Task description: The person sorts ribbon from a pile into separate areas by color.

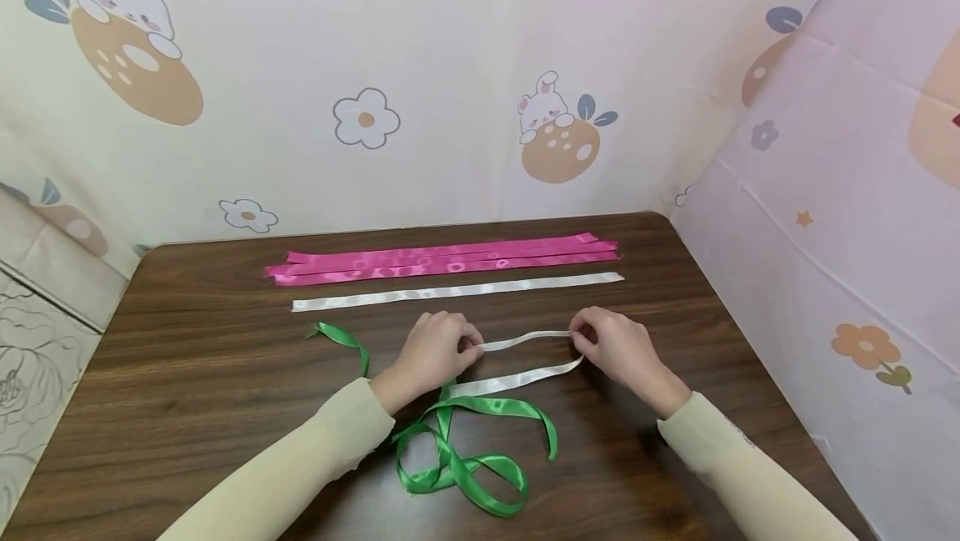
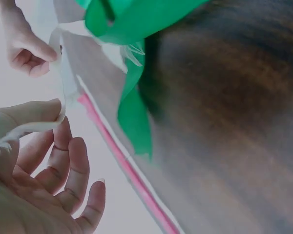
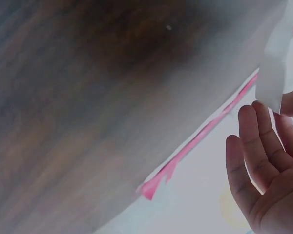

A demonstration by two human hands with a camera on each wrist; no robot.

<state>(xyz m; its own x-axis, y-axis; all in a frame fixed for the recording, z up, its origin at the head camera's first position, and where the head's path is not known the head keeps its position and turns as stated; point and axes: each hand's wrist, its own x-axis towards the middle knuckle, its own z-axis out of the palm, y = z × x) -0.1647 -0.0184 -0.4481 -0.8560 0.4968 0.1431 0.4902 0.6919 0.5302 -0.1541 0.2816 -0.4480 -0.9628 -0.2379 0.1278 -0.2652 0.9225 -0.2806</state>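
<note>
A white satin ribbon [image 1: 517, 378] is held up between both hands above the table. My left hand [image 1: 437, 351] pinches it between thumb and index finger; in the left wrist view the other fingers [image 2: 78, 170] are spread loosely. To the right, my right hand [image 1: 617, 348] pinches the same ribbon, which bends round there and runs back left. Its frayed end [image 2: 129, 54] shows in the left wrist view, close to the green ribbon. Below the left hand, a green ribbon [image 1: 491, 464] lies in loops, with one piece reaching past the left wrist.
Several pink ribbons [image 1: 442, 262] lie side by side along the back of the brown wooden table [image 1: 225, 391]. A second white ribbon [image 1: 457, 292] is laid straight in front of them. A patterned cloth [image 1: 450, 49] hangs behind and at the sides.
</note>
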